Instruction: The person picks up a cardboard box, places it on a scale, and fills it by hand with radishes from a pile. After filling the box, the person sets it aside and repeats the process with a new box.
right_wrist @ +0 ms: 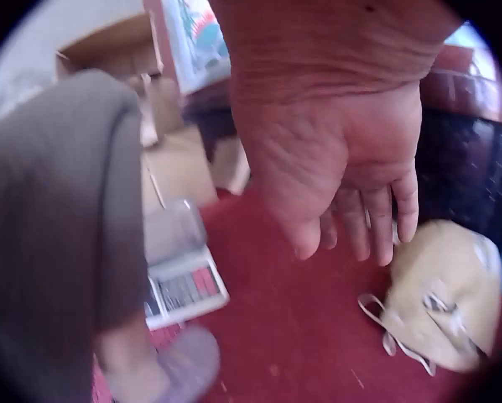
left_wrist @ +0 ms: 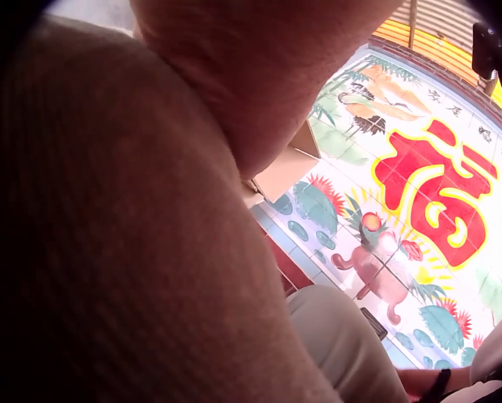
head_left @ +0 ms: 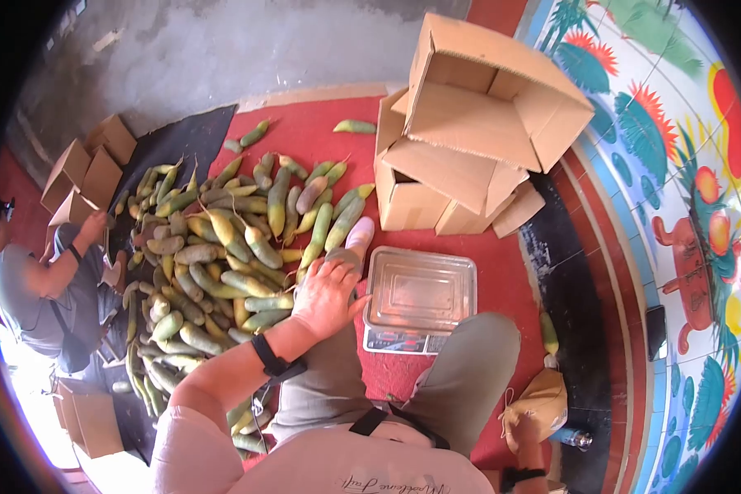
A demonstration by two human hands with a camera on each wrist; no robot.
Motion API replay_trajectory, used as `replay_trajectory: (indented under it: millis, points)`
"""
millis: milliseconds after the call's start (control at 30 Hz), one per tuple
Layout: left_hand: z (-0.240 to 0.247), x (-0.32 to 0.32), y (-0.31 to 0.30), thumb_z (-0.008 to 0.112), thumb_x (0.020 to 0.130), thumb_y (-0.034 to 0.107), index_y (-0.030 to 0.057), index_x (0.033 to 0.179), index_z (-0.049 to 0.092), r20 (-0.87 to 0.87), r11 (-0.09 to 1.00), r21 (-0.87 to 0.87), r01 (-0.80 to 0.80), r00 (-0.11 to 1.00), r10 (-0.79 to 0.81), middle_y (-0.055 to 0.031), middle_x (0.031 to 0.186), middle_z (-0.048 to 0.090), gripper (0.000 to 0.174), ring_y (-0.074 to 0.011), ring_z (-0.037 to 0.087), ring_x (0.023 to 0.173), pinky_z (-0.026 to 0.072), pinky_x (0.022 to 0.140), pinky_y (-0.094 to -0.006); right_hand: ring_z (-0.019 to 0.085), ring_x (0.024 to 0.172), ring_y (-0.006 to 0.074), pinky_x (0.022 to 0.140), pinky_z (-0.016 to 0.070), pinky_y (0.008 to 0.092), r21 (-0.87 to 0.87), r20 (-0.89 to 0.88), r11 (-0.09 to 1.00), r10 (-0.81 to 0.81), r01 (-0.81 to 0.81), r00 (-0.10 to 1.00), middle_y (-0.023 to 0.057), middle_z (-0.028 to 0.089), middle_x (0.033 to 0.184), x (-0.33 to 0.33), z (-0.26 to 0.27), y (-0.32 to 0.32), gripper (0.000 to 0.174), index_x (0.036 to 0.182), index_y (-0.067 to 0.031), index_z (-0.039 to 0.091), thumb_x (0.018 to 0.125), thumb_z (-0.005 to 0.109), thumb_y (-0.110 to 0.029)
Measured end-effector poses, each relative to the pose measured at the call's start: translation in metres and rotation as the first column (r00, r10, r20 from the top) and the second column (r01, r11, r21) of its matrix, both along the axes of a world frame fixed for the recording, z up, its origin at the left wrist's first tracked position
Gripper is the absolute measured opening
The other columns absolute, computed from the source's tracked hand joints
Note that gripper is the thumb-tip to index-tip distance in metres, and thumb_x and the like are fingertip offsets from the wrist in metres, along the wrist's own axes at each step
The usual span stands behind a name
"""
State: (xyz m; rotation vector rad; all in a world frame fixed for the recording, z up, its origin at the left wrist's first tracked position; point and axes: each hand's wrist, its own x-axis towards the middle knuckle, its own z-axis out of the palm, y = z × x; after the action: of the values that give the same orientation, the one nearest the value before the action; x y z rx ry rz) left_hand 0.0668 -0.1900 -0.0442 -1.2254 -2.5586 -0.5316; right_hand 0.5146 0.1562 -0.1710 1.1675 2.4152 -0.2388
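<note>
Quick look at where I'm at: my left hand (head_left: 325, 298) is lying flat on my left leg (head_left: 329, 387), fingers loosely spread and holding nothing. The pile of green-yellow gourds (head_left: 222, 247) sits on the floor from about 9 to 11 o'clock of that hand, the nearest ones just beside it. My right hand (right_wrist: 335, 168) hangs over the red floor (right_wrist: 293, 336) with the fingers (right_wrist: 377, 227) straight, close together and empty, and the tan bag (right_wrist: 444, 285) is near them at roughly 4 o'clock in the wrist view. What I reckon could go wrong: the scale (head_left: 418, 300) is wedged between my legs, so a shifted knee could bump it or tip its metal tray. The gourds are heaped loose too, so pulling one from low down could send others rolling. The stacked cardboard boxes (head_left: 469, 140) at 12 o'clock also look tilted and might slide. Hard to make out: the left wrist view is almost all blurry skin and fabric, with only a painted tiled wall (left_wrist: 418, 193) showing, so no fingers there. My right hand is cut off at the bottom of the head view. I can't tell what's in the bag or read the scale.
</note>
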Motion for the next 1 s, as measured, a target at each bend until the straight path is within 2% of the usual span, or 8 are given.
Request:
replay_trajectory:
  millis: [67,133,167,333,567,667,867,1000]
  points:
    - [-0.001,-0.001,-0.004,0.064,0.074,0.037,0.0056,0.100,0.059,-0.003,1.000,0.014,0.005,1.000,-0.005,-0.0092,0.109,0.057,0.041,-0.0264,0.049,0.108,0.0345,0.093,-0.0434,0.060,0.075,0.0371,0.065,0.0479,0.0454,0.242,-0.092,0.958,0.181,-0.154,0.979,0.0176,0.061,0.075,-0.077,0.039,0.025,0.021,0.087,-0.0075,0.061,0.077,0.060,-0.025]
    - [-0.001,0.000,-0.009,0.065,0.073,0.036,0.0054,0.100,0.059,-0.004,1.000,0.030,0.003,1.000,-0.003,-0.0094,0.109,0.058,0.041,-0.0264,0.049,0.108,0.0345,0.094,-0.0434,0.060,0.075,0.0381,0.066,0.0488,0.0422,0.290,-0.637,0.941,0.327,-0.176,0.698,0.0188,0.062,0.078,-0.162,0.125,0.016,0.017,0.089,-0.0037,0.062,0.076,0.062,-0.014]
    - [-0.001,0.000,-0.011,0.065,0.073,0.036,0.0054,0.100,0.059,-0.017,0.999,0.038,0.003,1.000,-0.002,-0.0094,0.109,0.058,0.041,-0.0264,0.049,0.108,0.0345,0.094,-0.0434,0.060,0.081,0.0367,0.071,0.0485,0.0402,0.326,-0.714,0.918,0.396,-0.226,0.577,0.0197,0.062,0.086,-0.197,0.156,0.016,0.019,0.094,-0.0016,0.061,0.078,0.060,-0.012]
    - [0.000,-0.002,-0.019,0.066,0.072,0.034,0.0046,0.099,0.059,0.036,0.998,0.052,-0.028,0.999,0.027,-0.0093,0.108,0.058,0.040,-0.0262,0.049,0.108,0.0343,0.095,-0.0434,0.058,0.083,0.0353,0.074,0.0470,0.0397,0.531,-0.733,0.804,0.594,-0.266,0.332,0.0182,0.058,0.093,-0.340,0.268,0.004,0.023,0.102,-0.0019,0.057,0.080,0.058,-0.009]
    - [-0.006,-0.009,-0.025,0.063,0.074,0.036,0.0044,0.094,0.061,0.035,0.993,0.100,-0.064,0.998,0.061,-0.0127,0.101,0.059,0.038,-0.0272,0.050,0.106,0.0338,0.094,-0.0419,0.053,0.101,0.0336,0.085,0.0442,0.0406,0.874,-0.423,0.479,0.832,-0.079,0.359,0.0160,0.055,0.111,-0.501,0.335,0.017,0.043,0.118,-0.0064,0.052,0.077,0.063,-0.014]
    - [-0.007,-0.011,-0.030,0.063,0.074,0.036,0.0041,0.094,0.061,0.051,0.991,0.109,-0.073,0.996,0.067,-0.0114,0.100,0.059,0.038,-0.0270,0.050,0.105,0.0339,0.093,-0.0408,0.054,0.100,0.0321,0.084,0.0447,0.0396,0.884,-0.382,0.452,0.846,-0.121,0.371,0.0148,0.056,0.109,-0.548,0.338,0.038,0.043,0.118,-0.0078,0.053,0.077,0.063,-0.015]
    - [-0.005,-0.014,-0.038,0.064,0.074,0.036,0.0030,0.096,0.061,0.106,0.991,0.074,-0.108,0.989,0.100,-0.0098,0.104,0.059,0.040,-0.0259,0.050,0.105,0.0364,0.092,-0.0390,0.055,0.089,0.0302,0.081,0.0454,0.0403,0.938,-0.190,0.320,0.799,-0.135,0.571,0.0115,0.057,0.100,-0.569,0.348,0.047,0.034,0.117,-0.0158,0.055,0.083,0.053,-0.015]
    - [-0.011,-0.016,-0.039,0.064,0.074,0.037,0.0027,0.094,0.061,0.082,0.989,0.112,-0.101,0.992,0.092,-0.0097,0.103,0.059,0.040,-0.0257,0.051,0.102,0.0372,0.091,-0.0382,0.055,0.088,0.0308,0.079,0.0450,0.0396,0.959,-0.251,0.285,0.861,-0.011,0.443,0.0111,0.058,0.099,-0.545,0.362,0.059,0.027,0.111,-0.0151,0.058,0.086,0.050,-0.016]
